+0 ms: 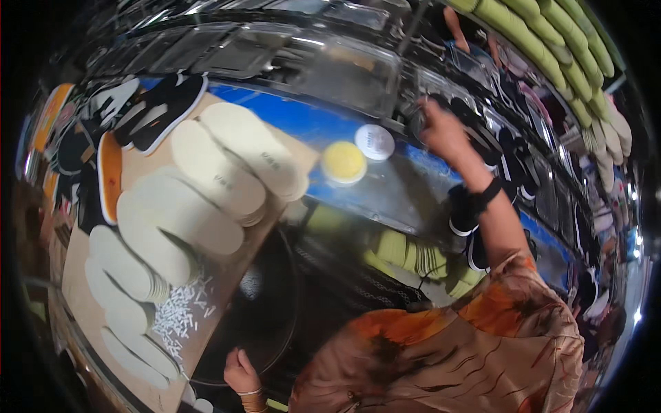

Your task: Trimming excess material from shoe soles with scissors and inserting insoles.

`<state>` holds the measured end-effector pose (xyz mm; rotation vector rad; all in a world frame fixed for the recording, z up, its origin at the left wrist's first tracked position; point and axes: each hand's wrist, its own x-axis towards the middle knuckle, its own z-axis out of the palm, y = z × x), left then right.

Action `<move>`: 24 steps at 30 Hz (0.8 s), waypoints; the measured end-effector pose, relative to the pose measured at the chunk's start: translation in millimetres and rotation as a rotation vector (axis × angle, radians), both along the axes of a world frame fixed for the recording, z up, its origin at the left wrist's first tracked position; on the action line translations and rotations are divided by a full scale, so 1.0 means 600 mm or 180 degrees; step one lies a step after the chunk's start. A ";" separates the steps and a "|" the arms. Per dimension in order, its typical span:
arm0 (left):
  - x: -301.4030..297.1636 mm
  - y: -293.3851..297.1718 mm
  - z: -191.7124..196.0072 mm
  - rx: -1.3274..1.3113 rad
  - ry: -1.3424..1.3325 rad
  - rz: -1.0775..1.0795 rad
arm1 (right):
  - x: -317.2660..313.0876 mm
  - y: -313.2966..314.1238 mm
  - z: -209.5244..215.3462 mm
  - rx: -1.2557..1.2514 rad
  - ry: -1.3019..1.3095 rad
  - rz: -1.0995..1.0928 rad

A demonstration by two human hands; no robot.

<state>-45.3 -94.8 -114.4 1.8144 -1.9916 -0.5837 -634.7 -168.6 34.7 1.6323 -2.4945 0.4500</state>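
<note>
My left hand (pixel 242 372) is low in the view, beside the near edge of a tan board (pixel 79 275). Its fingers are curled in, and nothing shows in them. My right hand (pixel 443 131) reaches out over the far side of a blue and metal work surface (pixel 265 113). Motion smears its fingers; a dark shape lies at the fingertips, and I cannot make out whether they grip it. Nearest to that hand are several black shoes (pixel 475 138). Pale insoles (pixel 231 148) lie in stacks on the board, next to a heap of small white strips (pixel 180 310).
A round container with yellow contents (pixel 343 162) and a white lid (pixel 374 142) stand on the work surface. Dark trays (pixel 351 72) line the far side. Black shoes (pixel 169 103) sit at the left. Green rolled pieces (pixel 544 41) are stacked upper right, beyond another person's arm (pixel 454 27).
</note>
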 end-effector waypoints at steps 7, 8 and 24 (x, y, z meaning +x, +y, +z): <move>-0.008 -0.012 0.010 0.0409 -0.0674 0.0289 | -0.307 0.137 -0.062 0.0989 0.0245 -0.2021; -0.012 -0.012 0.012 0.0237 -0.0554 0.0221 | -0.337 0.138 -0.071 0.0885 0.0096 -0.1792; -0.031 -0.003 0.074 0.0853 0.1725 0.0605 | 0.085 0.088 0.088 -0.1486 -0.2372 0.1598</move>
